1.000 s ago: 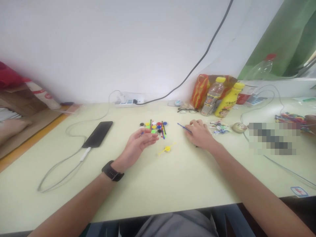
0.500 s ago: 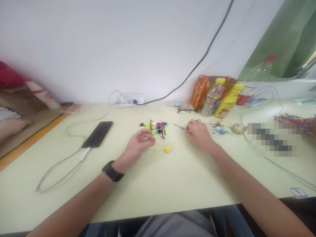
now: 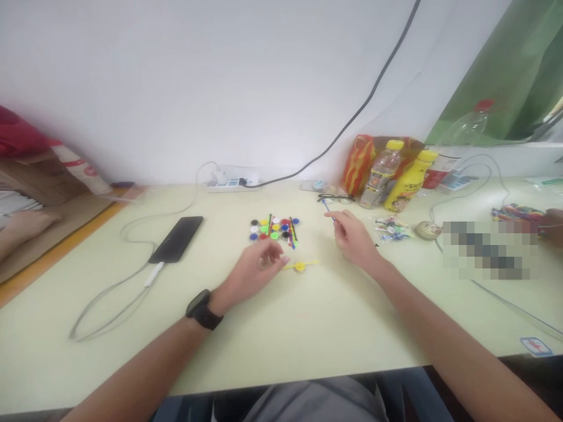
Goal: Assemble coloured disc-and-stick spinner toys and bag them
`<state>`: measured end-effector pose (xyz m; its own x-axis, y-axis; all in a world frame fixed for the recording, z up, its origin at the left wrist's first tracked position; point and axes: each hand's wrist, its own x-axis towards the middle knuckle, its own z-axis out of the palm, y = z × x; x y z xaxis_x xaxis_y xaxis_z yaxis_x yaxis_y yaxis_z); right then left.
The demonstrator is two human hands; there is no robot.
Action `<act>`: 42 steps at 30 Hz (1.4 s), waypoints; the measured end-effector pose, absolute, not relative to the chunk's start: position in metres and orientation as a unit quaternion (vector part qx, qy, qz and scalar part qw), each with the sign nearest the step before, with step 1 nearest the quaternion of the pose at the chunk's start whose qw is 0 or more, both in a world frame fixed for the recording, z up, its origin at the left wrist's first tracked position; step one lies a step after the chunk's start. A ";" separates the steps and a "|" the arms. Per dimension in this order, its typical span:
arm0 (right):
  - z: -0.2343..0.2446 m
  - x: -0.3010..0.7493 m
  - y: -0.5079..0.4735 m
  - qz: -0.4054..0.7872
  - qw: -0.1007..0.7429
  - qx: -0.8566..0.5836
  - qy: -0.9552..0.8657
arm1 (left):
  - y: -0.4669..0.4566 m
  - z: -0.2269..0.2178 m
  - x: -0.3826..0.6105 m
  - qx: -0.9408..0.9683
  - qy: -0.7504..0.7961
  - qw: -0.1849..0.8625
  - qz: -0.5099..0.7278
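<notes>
My right hand (image 3: 352, 240) pinches a thin blue stick (image 3: 327, 206) that points up and away from me. My left hand (image 3: 259, 271), a black watch (image 3: 203, 310) on its wrist, rests on the table with the fingers curled in; what they hold, if anything, is hidden. Just right of its fingertips lies a yellow disc on a yellow stick (image 3: 299, 266). Behind both hands is a cluster of small coloured discs and sticks (image 3: 274, 227).
A black phone (image 3: 176, 238) on a white cable lies at the left. A power strip (image 3: 232, 183) sits by the wall. Glasses (image 3: 335, 198), bottles (image 3: 398, 171), small packets (image 3: 390, 229) and cables (image 3: 475, 176) crowd the right. Another person's hand (image 3: 553, 225) shows at the far right edge.
My right hand lifted the blue stick off the table and tilted it upward. My left hand turned palm down and closed, shifting right toward the yellow disc.
</notes>
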<state>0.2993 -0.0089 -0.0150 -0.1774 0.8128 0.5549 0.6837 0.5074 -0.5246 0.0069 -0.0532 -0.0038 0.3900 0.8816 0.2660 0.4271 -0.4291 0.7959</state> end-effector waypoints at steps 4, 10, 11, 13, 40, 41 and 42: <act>-0.017 0.299 -0.008 0.098 0.420 -0.496 -0.754 | -0.066 -0.004 0.013 0.860 0.363 0.259 0.249; -0.017 0.297 -0.009 0.076 0.420 -0.486 -0.762 | -0.075 -0.004 0.040 0.906 0.336 0.172 0.191; -0.017 0.297 -0.009 0.067 0.423 -0.487 -0.761 | -0.076 -0.004 0.046 0.913 0.330 0.160 0.177; -0.014 0.297 -0.010 0.049 0.432 -0.486 -0.758 | -0.078 -0.002 0.060 0.928 0.309 0.141 0.154; -0.015 0.277 -0.021 0.142 0.396 -0.445 -0.791 | -0.030 -0.009 0.057 0.824 0.356 0.342 0.277; -0.017 0.277 -0.020 0.141 0.392 -0.443 -0.794 | -0.028 -0.010 0.056 0.819 0.359 0.351 0.279; -0.019 0.277 -0.020 0.141 0.388 -0.441 -0.797 | -0.027 -0.011 0.056 0.815 0.360 0.357 0.280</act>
<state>0.2772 -0.0197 -0.0185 -0.3089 0.8125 0.4945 0.5939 0.5709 -0.5670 0.0561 -0.0266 -0.0108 0.5842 0.7868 0.1991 0.3866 -0.4855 0.7841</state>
